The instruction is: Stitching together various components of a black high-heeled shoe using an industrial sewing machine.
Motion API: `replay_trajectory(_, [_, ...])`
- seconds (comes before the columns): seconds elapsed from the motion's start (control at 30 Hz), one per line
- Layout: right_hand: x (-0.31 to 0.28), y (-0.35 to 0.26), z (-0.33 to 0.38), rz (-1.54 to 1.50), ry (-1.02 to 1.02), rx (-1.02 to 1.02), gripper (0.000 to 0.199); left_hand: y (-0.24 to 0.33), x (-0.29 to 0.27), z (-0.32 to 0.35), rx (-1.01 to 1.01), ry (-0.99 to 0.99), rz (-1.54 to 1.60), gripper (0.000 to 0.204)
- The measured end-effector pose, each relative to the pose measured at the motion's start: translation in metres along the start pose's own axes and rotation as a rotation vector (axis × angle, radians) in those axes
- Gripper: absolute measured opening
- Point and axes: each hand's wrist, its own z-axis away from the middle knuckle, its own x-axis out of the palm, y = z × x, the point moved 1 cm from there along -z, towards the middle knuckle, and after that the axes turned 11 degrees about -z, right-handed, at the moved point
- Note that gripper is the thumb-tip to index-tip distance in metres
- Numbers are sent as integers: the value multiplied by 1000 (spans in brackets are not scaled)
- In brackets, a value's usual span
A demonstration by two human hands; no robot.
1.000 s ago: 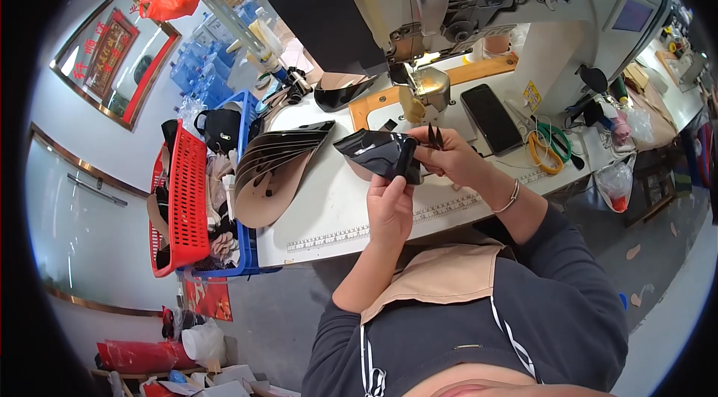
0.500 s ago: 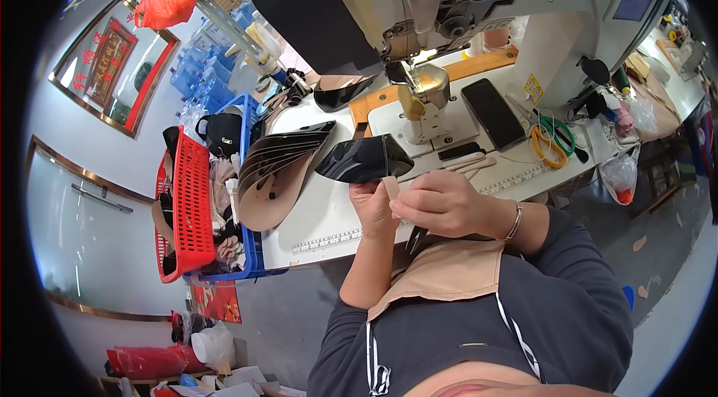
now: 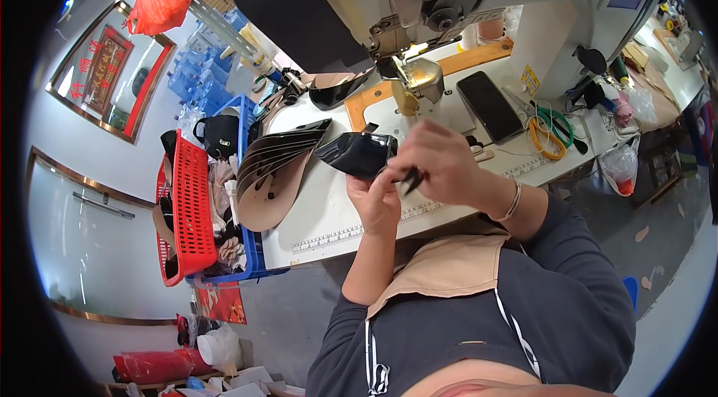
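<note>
A glossy black shoe-upper piece (image 3: 357, 155) is gripped by my left hand (image 3: 376, 202), fingers behind it and thumb near its lower right edge. My right hand (image 3: 437, 161), partly smeared by motion, is closed at the piece's right end. A small dark pointed tool (image 3: 410, 180) sticks out from its fingers; its kind is unclear. Just beyond stands the sewing machine's post (image 3: 420, 81), under the machine head. Left of the held piece, a fanned stack of similar black pieces with beige undersides (image 3: 271, 191) lies on the white table (image 3: 321, 221).
A red basket (image 3: 193, 206) and a blue crate (image 3: 250, 247) full of scraps stand at the left. Beyond my right hand lie a black phone (image 3: 490, 107), orange-handled scissors (image 3: 544, 139) and a green-handled pair (image 3: 555, 121). A ruler strip (image 3: 329, 238) runs along the table's front.
My right hand has risen and turned, bringing the dark tool up beside the piece's right end. The black piece has turned in my left hand, and the beige strip pinched earlier no longer shows.
</note>
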Motion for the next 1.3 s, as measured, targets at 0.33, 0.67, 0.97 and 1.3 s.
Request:
replay_trajectory(0.33, [0, 32, 3, -470, 64, 608, 30, 1, 9, -5, 14, 18, -56, 51])
replay_trajectory(0.67, [2, 35, 17, -591, 126, 729, 18, 3, 9, -7, -44, 15, -69, 54])
replay_trajectory(0.97, [-3, -6, 21, 24, 25, -63, 23, 1, -3, -8, -78, 75, -73, 60])
replay_trajectory(1.3, [-5, 31, 34, -478, 205, 738, 13, 7, 9, -6, -191, -31, -30, 55])
